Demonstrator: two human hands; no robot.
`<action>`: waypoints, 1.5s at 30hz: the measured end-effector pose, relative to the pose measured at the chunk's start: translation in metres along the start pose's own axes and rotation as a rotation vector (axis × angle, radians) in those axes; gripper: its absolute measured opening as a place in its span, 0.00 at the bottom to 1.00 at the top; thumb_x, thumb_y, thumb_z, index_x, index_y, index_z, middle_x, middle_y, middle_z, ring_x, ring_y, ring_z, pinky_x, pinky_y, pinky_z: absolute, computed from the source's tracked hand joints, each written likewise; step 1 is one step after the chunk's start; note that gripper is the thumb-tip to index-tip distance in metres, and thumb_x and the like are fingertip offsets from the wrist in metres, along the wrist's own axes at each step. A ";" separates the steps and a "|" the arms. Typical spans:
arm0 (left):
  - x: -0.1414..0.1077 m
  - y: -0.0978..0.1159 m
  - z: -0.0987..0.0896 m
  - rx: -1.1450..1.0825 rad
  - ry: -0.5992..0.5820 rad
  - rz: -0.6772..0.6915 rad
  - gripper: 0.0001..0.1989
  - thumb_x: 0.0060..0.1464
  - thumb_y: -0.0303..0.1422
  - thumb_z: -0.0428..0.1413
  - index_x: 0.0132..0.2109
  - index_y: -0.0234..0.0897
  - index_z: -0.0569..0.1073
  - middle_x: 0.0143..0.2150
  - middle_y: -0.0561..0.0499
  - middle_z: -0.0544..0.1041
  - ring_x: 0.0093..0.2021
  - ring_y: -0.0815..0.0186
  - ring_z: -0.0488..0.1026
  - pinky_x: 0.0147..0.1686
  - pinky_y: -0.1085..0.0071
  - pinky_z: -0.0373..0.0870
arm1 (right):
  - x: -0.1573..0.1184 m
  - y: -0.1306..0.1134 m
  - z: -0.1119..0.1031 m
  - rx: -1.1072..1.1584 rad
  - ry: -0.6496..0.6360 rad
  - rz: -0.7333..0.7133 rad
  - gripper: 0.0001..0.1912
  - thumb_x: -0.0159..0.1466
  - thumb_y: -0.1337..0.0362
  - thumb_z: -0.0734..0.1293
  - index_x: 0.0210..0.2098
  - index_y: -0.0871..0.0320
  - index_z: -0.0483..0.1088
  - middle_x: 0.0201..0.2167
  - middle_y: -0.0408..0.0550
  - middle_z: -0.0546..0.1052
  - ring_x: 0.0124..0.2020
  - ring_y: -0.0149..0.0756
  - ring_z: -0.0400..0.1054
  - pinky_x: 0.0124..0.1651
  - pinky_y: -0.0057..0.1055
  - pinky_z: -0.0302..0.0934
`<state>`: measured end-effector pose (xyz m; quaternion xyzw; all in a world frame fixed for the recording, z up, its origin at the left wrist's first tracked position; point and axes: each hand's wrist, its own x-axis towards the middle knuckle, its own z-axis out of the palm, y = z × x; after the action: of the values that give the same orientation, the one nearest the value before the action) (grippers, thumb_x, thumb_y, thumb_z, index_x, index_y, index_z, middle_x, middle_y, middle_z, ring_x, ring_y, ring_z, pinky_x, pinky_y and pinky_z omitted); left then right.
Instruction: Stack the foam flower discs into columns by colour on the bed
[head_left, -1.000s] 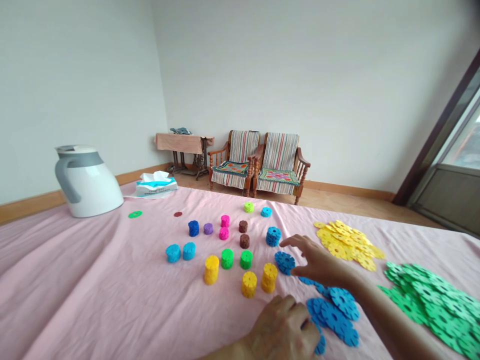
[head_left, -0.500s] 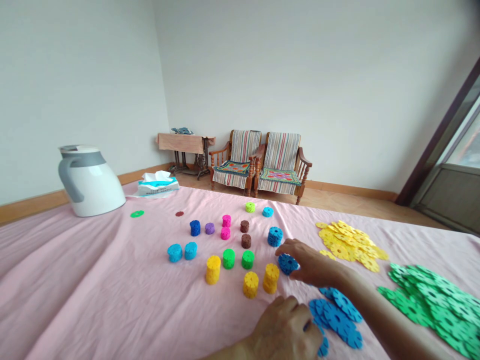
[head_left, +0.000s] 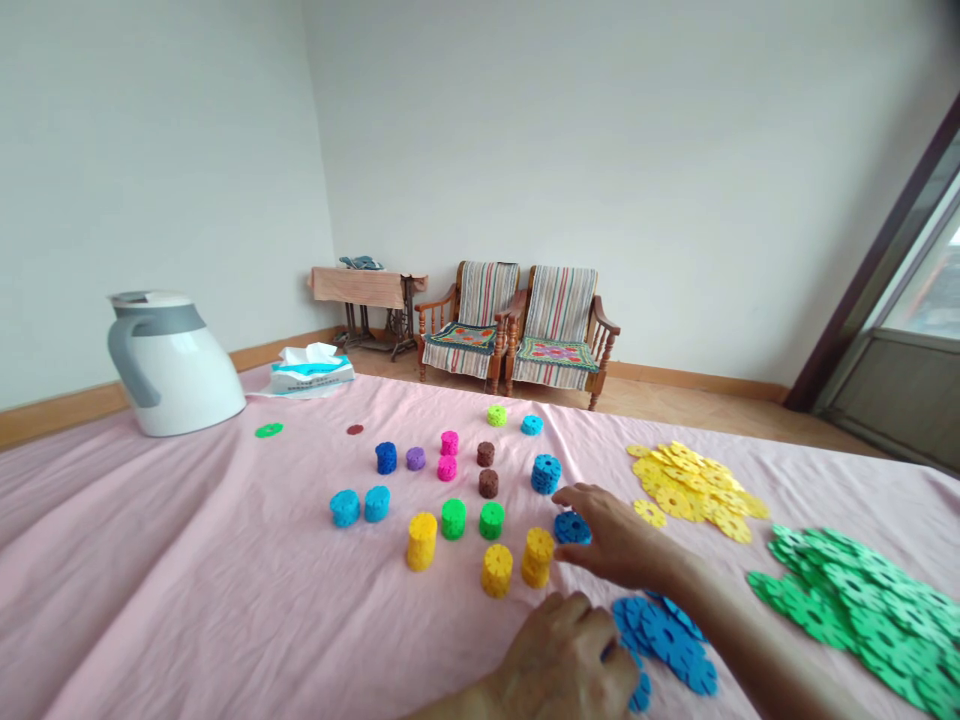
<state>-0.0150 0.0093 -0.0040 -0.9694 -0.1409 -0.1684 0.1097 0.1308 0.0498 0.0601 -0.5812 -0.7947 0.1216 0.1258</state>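
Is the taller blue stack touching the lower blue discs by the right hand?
Apart: the head view shows pink cloth between the taller blue stack and the lower blue discs by the right hand.

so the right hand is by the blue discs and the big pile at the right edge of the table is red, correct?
The colour is wrong: in the head view, the big pile is green. The right hand is by the blue discs.

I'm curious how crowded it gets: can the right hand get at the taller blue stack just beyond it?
Probably yes: the right hand is close to the taller blue stack with nothing visible blocking the way, though a lower blue pile sits between its thumb and fingers.
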 end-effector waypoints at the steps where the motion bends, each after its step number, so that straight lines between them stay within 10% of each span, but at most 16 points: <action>1: 0.000 0.000 0.001 -0.001 0.002 -0.001 0.14 0.55 0.43 0.57 0.32 0.36 0.70 0.30 0.52 0.73 0.30 0.64 0.68 0.28 0.68 0.60 | 0.001 -0.003 0.002 -0.012 0.020 0.007 0.26 0.55 0.60 0.66 0.52 0.64 0.67 0.51 0.63 0.72 0.54 0.51 0.64 0.54 0.43 0.58; 45: -0.002 0.002 -0.018 -0.236 -0.136 -0.168 0.11 0.56 0.39 0.56 0.40 0.35 0.70 0.39 0.49 0.73 0.42 0.62 0.68 0.42 0.69 0.64 | -0.037 0.028 0.011 -0.018 0.206 0.091 0.12 0.57 0.71 0.58 0.35 0.57 0.72 0.34 0.50 0.76 0.39 0.41 0.68 0.43 0.35 0.58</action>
<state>-0.0213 0.0023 0.0112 -0.9696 -0.2077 -0.1263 -0.0290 0.1624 0.0226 0.0379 -0.6274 -0.7513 0.0596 0.1957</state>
